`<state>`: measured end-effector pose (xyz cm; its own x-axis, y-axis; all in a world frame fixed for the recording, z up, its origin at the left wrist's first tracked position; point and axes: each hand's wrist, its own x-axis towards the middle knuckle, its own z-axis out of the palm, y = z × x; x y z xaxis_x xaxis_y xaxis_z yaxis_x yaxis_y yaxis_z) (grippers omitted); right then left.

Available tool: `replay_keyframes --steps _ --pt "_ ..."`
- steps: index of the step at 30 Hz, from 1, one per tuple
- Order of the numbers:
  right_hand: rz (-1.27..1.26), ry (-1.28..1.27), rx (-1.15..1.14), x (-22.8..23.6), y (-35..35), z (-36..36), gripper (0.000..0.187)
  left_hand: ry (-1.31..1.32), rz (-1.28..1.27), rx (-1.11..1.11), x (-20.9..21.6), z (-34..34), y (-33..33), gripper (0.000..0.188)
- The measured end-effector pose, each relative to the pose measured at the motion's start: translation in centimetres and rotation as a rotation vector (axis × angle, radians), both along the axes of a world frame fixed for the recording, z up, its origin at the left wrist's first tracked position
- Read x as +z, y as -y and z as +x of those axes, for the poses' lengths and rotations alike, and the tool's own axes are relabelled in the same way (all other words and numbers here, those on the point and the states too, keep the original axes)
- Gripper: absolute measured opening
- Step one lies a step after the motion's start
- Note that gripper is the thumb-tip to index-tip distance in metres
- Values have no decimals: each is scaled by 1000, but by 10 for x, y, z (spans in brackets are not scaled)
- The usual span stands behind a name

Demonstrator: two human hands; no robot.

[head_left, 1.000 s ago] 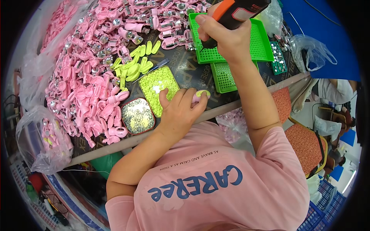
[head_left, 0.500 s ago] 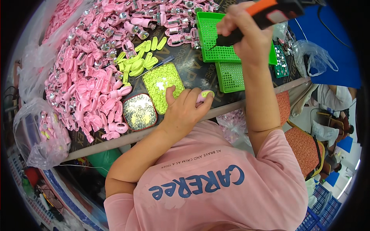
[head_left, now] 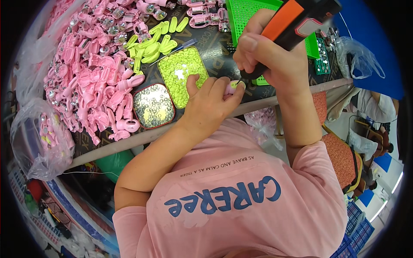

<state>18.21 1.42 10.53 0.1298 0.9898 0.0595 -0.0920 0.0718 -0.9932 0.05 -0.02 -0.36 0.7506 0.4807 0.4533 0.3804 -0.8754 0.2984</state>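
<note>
My left hand (head_left: pixel 209 102) is closed on a small pink plastic piece (head_left: pixel 231 88) with a yellow-green part on its end, near the table's front edge. My right hand (head_left: pixel 275 58) grips a black and orange electric screwdriver (head_left: pixel 287 26), tilted down to the left. Its thin bit meets the yellow-green end of the piece, or stops just short; I cannot tell which. Beside my left hand lies a tray of small yellow-green parts (head_left: pixel 182 62). Left of that stands a red-rimmed tray of small clear and silvery parts (head_left: pixel 153 106).
Pink plastic housings (head_left: pixel 97 73) are heaped across the left of the table. Yellow-green strips (head_left: pixel 151 50) lie behind the trays. A green perforated tray (head_left: pixel 243 17) sits behind my right hand, with a clear plastic bag (head_left: pixel 359 56) farther right.
My right hand has brought the screwdriver down and nearer, from over the green perforated tray to the pink piece. My left hand still holds the piece. The whole view has shifted slightly.
</note>
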Motion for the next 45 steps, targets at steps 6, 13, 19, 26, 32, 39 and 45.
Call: replay_keyframes --steps 6,13,19,26,32,39,45 --pt "-35 122 -10 -3 -1 -6 16 9 9 3 -1 0 1 34" --pt "-64 103 -5 -10 0 -8 16 9 21 6 -2 0 2 33" --pt "-59 110 33 -12 0 -6 16 19 20 -2 -3 0 3 33" --pt "79 163 8 -20 7 -9 15 7 -95 -62 2 0 0 33" --pt "137 201 -43 -25 15 -11 16 55 -90 -76 -4 3 3 33" --pt "-17 29 -26 -16 19 1 17 68 -28 -113 -2 0 5 34" --pt "47 74 -18 -21 27 -2 19 65 -87 -131 -2 -1 6 35"
